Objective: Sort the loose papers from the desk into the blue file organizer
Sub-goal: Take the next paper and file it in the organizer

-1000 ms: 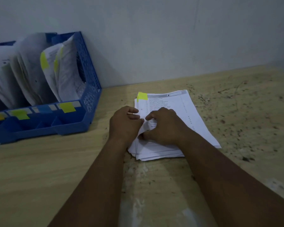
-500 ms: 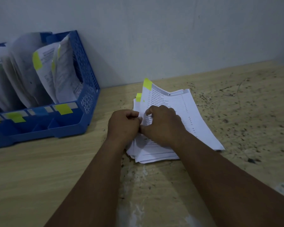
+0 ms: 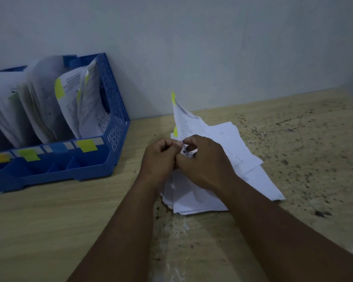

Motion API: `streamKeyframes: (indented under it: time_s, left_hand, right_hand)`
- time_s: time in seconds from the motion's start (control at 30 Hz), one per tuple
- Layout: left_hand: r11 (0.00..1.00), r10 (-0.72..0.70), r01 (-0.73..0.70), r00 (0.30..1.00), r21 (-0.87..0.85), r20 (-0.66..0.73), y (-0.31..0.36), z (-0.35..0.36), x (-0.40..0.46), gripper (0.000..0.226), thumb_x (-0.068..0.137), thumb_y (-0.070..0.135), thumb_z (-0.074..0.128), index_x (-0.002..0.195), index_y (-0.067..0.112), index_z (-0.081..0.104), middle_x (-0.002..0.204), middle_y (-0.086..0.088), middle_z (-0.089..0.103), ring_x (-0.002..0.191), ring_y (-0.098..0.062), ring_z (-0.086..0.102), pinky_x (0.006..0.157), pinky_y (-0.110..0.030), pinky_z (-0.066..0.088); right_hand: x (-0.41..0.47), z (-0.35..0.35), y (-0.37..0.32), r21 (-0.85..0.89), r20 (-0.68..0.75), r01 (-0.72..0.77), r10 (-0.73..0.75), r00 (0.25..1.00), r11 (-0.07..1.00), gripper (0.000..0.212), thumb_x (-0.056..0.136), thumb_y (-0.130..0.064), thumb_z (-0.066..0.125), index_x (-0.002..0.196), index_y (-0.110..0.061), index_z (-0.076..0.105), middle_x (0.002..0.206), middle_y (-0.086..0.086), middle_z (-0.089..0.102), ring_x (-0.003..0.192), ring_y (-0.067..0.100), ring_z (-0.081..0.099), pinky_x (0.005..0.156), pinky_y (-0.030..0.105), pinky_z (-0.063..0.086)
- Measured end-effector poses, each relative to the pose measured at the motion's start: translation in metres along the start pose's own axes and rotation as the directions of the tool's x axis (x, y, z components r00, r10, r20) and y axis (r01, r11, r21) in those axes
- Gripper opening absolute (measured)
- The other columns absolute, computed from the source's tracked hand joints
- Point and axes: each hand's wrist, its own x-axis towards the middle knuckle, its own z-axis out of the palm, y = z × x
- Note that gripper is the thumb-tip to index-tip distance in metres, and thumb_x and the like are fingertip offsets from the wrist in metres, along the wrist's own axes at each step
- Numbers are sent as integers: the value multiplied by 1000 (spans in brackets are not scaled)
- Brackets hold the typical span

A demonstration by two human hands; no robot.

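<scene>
Here, curled white sheet (image 3: 189, 123), pinched.

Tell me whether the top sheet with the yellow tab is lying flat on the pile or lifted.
Lifted. The top sheet curls up off the pile, pinched by both the left hand and the right hand.

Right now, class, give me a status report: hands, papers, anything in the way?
Left hand and right hand both pinching the top sheet, lifted off the paper stack. Blue organizer to the left, already holding papers. Nothing in between.
</scene>
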Motion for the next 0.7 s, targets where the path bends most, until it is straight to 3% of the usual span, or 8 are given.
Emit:
streamKeyframes:
  time_s: [0.1,0.27,0.33,0.4,0.47,0.6,0.7]
  left_hand:
    - [994,-42,45,999,-103,34,2,3,-2,8,92,11,68,89,13,62,89,-11,73,78,-18,70,62,-28,54]
    - [959,-58,56,998,-279,3,8,2,-3,31,95,19,68,124,16,56,106,-6,77,95,-22,75,67,-32,57]
    - [955,-51,42,998,-292,-23,9,0,-3,23,97,19,65,119,17,63,107,-9,76,96,-26,75,70,-35,57]
    - [967,-38,13,995,-256,-94,12,-4,-2,11,98,14,60,102,18,70,102,-13,75,94,-31,73,72,-40,58]
    - [972,-18,-22,986,-234,-166,17,-8,-1,19,98,10,58,92,21,73,94,-8,76,88,-30,72,74,-43,57]
    - [969,80,-139,959,-205,-273,29,-17,-4,24,97,8,58,97,26,75,92,1,78,86,-22,74,80,-47,59]
    - [960,136,-206,935,-188,-329,35,-20,-9,24,97,6,60,98,24,75,91,2,79,89,-22,75,83,-51,61]
  right_hand:
    - [1,0,0,70,-43,58,-55,998,996,22,81,-32,61,99,-32,74,90,-17,72,81,1,66,79,34,58]
    - [1,1,-1,84,-126,185,-173,977,979,21,92,-18,61,100,-27,78,91,-14,75,84,0,67,79,25,56]
    - [-1,2,-3,102,-114,232,-220,969,967,20,94,-22,63,106,-27,78,96,-15,75,87,-1,67,80,22,56]
    - [-1,6,-4,81,-92,268,-261,961,960,20,94,-33,64,108,-29,77,98,-17,74,89,0,66,83,25,56]
    - [-1,11,-3,46,-89,268,-263,961,962,31,92,-49,61,115,-32,72,109,-17,71,99,3,63,90,30,54]
    - [1,14,0,-35,-107,236,-238,965,971,56,83,-64,59,133,-40,54,136,-15,51,127,10,45,103,27,36]
    - [2,8,-3,7,-70,166,-165,984,986,74,78,-70,62,143,-42,41,153,-11,34,143,15,27,110,35,30]
